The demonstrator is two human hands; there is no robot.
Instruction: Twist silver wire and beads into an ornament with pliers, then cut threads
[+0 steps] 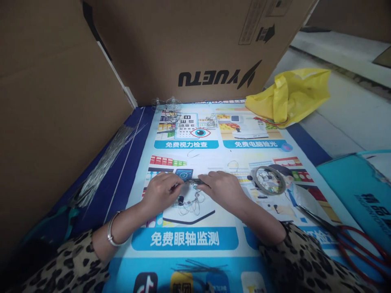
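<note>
In the middle of the printed sheet, my left hand (165, 188) and my right hand (222, 189) face each other with closed fingertips. Both pinch a looped wire piece (195, 203) at its dark upper strands. Its thin pale loops, with small beads on them, hang below my fingers onto the sheet. Where exactly each fingertip grips is partly hidden. To the right of my right hand lies a tape roll (284, 185) with small beads inside its ring. Several short dark wires (198, 266) lie nearer to me.
Left are a bundle of silvery wires (106, 162) and teal-handled pliers (69, 217). Red-handled scissors (360, 244) lie right. Farther back are tangled wire pieces (172, 109) and a yellow bag (290, 95). A cardboard box (171, 44) walls the back and left.
</note>
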